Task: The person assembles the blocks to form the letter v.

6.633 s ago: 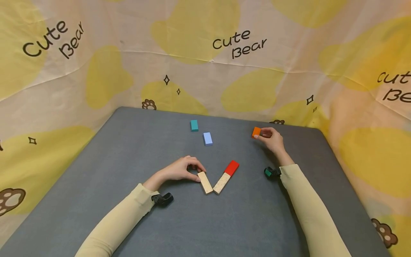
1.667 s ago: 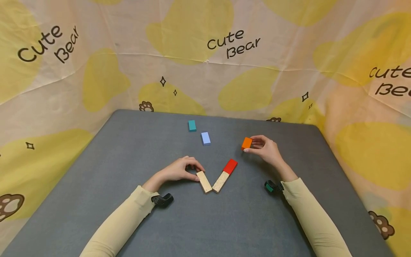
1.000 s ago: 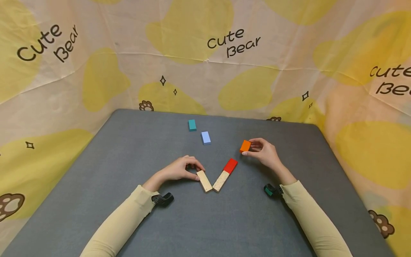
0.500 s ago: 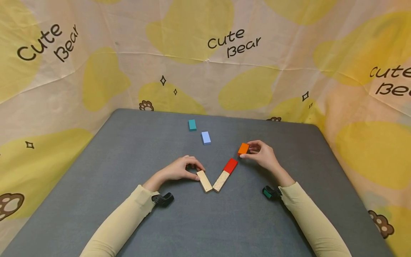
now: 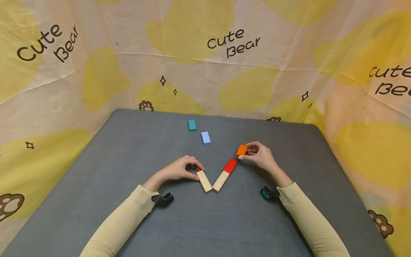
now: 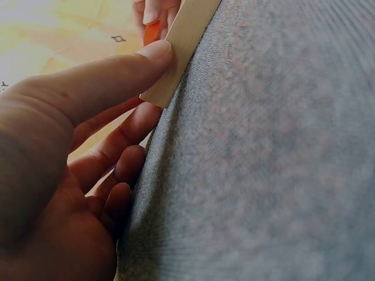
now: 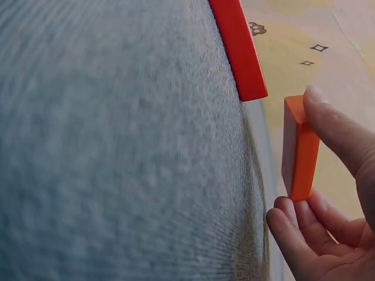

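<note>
My left hand pinches the upper end of a plain wooden block lying on the grey table. Its thumb presses the block's side in the left wrist view. A speckled wooden block slants away from it, so the two form a V. A red block continues the right side of the V, end to end with the speckled one. Between thumb and fingers, my right hand holds an orange block, just beyond the red block's far end, with a small gap between them.
Farther back on the table lie a light blue block and a teal block. A yellow patterned cloth hangs behind the table and along its sides.
My right hand has carried the orange block from the back right toward the near left, close to the red block's far end. The left hand and the other blocks keep their places.
</note>
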{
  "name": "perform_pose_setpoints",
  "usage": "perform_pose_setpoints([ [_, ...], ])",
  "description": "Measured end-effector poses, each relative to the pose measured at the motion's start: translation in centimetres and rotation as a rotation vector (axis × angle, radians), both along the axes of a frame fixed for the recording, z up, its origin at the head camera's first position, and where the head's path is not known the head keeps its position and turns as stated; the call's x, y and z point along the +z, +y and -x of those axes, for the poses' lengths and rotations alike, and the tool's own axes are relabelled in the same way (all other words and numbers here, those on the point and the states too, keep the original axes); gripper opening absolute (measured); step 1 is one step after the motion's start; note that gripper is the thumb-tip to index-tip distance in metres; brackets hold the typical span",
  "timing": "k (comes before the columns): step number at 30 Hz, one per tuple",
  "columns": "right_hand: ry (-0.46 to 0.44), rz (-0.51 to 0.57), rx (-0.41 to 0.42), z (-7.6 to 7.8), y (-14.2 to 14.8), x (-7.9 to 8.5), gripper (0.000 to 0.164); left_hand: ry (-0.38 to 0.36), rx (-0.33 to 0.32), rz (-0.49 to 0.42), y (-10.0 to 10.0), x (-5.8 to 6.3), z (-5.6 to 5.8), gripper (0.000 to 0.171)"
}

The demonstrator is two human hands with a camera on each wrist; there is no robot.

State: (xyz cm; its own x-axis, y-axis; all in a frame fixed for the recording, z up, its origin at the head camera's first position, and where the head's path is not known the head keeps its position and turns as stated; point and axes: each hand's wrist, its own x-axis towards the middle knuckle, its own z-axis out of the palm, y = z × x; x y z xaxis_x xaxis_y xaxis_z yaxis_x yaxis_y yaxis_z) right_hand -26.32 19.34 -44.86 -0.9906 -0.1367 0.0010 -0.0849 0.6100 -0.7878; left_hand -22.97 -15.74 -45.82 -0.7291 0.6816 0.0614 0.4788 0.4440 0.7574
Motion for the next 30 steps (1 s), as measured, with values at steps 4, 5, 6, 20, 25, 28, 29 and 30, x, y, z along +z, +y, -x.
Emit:
perform_pose_setpoints([
  [4,-0.008,-0.008,0.006,-0.1,-0.1,-0.1,0.072,0.012,-0.007,-0.001,0.0,0.1,0.0,0.033],
  [5,-0.010,-0.007,0.006,-0.1,-0.1,-0.1,0.072,0.012,-0.008,-0.001,0.0,0.1,0.0,0.033],
  [6,-0.010,-0.008,0.007,-0.1,-0.1,-0.1,0.072,0.011,-0.009,0.000,0.0,0.1,0.0,0.033],
  [20,-0.009,-0.033,0.003,-0.2,-0.8,-0.4,0.070,-0.018,-0.006,0.004,0.1,0.5,-0.2,0.033],
  [25,-0.011,-0.047,-0.002,-0.2,-1.0,-0.6,0.069,-0.015,-0.002,0.016,0.1,0.4,-0.1,0.032],
  [28,-0.011,-0.054,-0.003,-0.3,-1.1,-0.5,0.068,-0.011,0.000,0.013,0.0,0.0,0.1,0.032],
  [29,-0.012,-0.055,-0.003,-0.3,-1.1,-0.5,0.069,-0.012,0.001,0.011,0.0,0.0,0.1,0.032],
  [30,-0.014,-0.056,-0.002,-0.3,-1.1,-0.5,0.069,-0.014,0.003,0.007,0.0,0.1,0.1,0.032],
])
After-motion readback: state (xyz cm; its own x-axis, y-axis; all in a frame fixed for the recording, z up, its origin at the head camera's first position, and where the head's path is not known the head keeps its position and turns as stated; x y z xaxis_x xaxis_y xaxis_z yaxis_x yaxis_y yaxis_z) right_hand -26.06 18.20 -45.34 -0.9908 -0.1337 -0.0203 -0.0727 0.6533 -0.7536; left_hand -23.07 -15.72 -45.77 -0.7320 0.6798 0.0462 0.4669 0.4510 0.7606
